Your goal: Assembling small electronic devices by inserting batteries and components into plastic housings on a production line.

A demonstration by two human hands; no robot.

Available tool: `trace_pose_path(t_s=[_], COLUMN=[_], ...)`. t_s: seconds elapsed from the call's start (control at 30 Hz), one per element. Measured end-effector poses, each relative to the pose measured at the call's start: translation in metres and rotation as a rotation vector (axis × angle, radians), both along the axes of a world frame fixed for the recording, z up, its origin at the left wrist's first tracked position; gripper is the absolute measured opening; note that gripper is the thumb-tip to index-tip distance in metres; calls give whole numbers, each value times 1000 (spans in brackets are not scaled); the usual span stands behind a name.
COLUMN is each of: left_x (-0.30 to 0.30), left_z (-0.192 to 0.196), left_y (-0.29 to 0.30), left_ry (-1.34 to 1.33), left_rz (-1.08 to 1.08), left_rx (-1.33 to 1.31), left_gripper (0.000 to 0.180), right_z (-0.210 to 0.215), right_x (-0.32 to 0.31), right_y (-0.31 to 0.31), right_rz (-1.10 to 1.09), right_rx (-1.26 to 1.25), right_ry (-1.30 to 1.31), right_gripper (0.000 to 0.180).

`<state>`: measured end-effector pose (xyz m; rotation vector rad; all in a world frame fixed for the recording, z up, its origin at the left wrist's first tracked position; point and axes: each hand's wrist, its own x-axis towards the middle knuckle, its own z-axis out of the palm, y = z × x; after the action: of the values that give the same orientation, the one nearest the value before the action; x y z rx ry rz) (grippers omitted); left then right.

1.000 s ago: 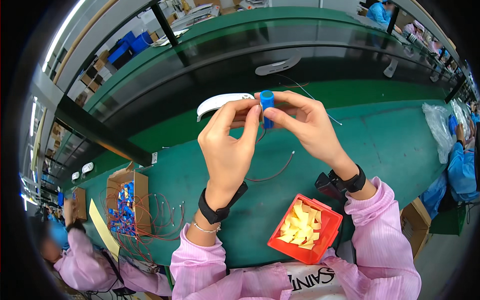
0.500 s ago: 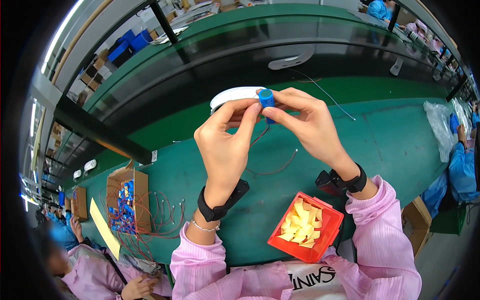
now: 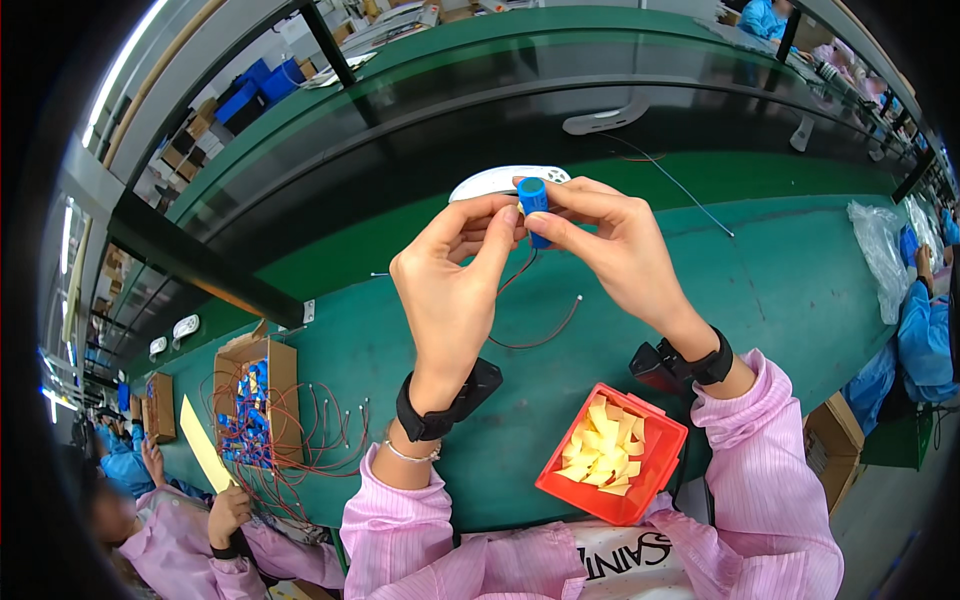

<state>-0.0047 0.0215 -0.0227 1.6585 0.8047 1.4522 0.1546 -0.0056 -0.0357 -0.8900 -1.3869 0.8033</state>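
On my remote feed the blue cylinder [image 3: 534,205] looks wrapped in smooth plastic, the red bin [image 3: 667,452] is glossy plastic, and its yellow slips [image 3: 604,446] look like matt paper. I see dull cardboard in the box [image 3: 285,375], a crinkled plastic bag [image 3: 872,255], a smooth green tabletop [image 3: 800,290].

At the middle of the frame, a cylinder [image 3: 533,205] is being held by the right hand [image 3: 625,240], with the left hand [image 3: 445,280] being kept just at its left side. Behind them, a casing [image 3: 500,183] is being partly covered. Below the hands, a wire [image 3: 545,343] is being supported by the table [image 3: 750,270]. At lower centre-right, paper pieces [image 3: 605,448] are being kept in a tray [image 3: 550,487]. Towards the left, more cylinders [image 3: 245,425] are being contained in a box [image 3: 284,400]. Left of it, a sheet [image 3: 200,448] is being touched by another person's hand [image 3: 230,512]. At far right, a bag [image 3: 875,262] is being supported by the table's edge.
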Motion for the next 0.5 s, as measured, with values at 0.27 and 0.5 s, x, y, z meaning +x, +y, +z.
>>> trace_pose_path(t_s=[0.27, 0.5], left_x=[5, -3], left_z=[-2, -9], left_y=[-5, 11], left_ry=[143, -381], left_rz=[159, -243], left_rx=[175, -391], left_gripper=[8, 19], right_z=[5, 8], right_x=[-8, 4], right_y=[-6, 6], right_rz=[-55, 190], right_rx=[80, -51], right_ry=[-29, 352], right_gripper=[31, 32])
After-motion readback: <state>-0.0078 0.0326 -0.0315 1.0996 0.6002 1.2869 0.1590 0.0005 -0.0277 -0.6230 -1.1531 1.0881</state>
